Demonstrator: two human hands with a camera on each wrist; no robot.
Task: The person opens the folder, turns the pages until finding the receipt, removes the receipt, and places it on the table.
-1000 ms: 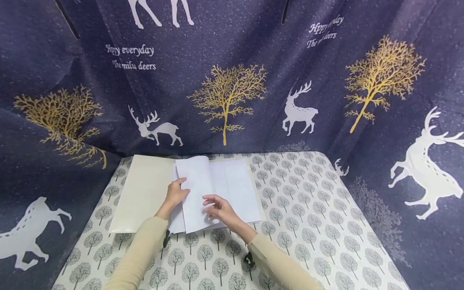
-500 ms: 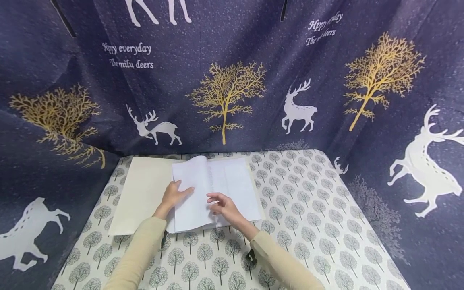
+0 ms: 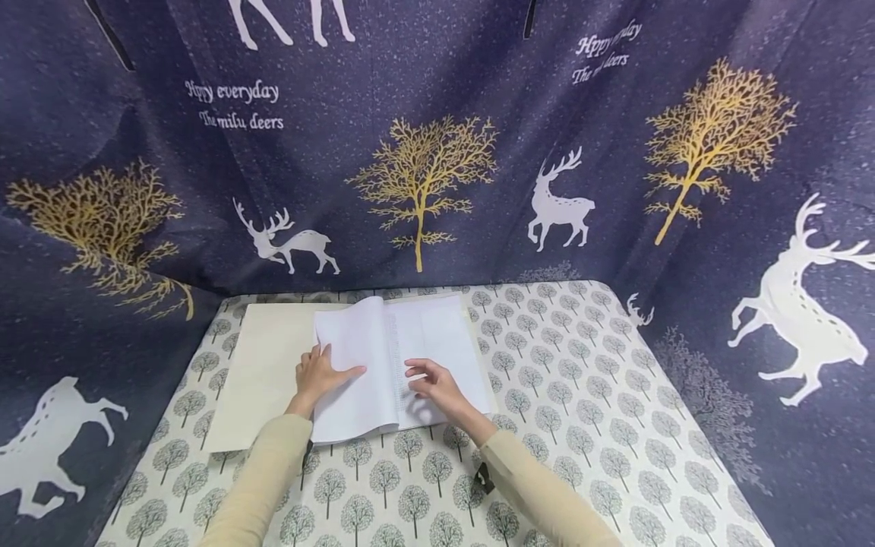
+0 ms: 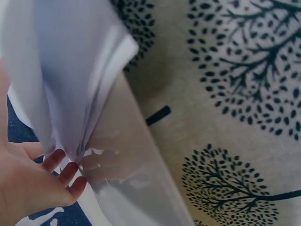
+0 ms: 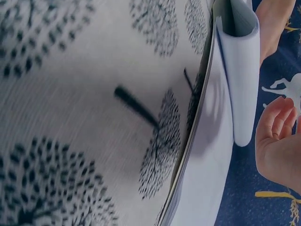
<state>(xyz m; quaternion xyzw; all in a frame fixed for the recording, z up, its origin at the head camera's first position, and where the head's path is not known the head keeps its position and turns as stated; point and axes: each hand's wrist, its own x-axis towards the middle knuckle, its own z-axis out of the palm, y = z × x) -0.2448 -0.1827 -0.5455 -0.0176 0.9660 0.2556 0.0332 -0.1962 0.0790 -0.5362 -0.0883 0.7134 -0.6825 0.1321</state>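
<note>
A large booklet lies open on the table, its glossy cream cover (image 3: 265, 372) spread to the left. White pages (image 3: 352, 380) bend over from the middle in a soft roll and reach partly across that cover. My left hand (image 3: 317, 380) holds them by their left edge, thumb on top. In the left wrist view its fingertips (image 4: 77, 181) curl at the bunched page edges, close over the cover. My right hand (image 3: 435, 387) hovers at the right-hand page (image 3: 437, 334), fingers loosely bent and holding nothing. The right wrist view shows the rolled pages (image 5: 244, 89) beside this hand.
A pale tablecloth (image 3: 567, 425) with dark tree prints covers the table. Behind and at both sides hangs a dark blue curtain (image 3: 478, 76) with deer and golden trees. A small black object (image 3: 484, 479) shows by the right sleeve.
My left hand has moved left and slightly nearer, carrying the pages farther over the cream cover. My right hand has shifted a little right, and more of the right-hand page shows.
</note>
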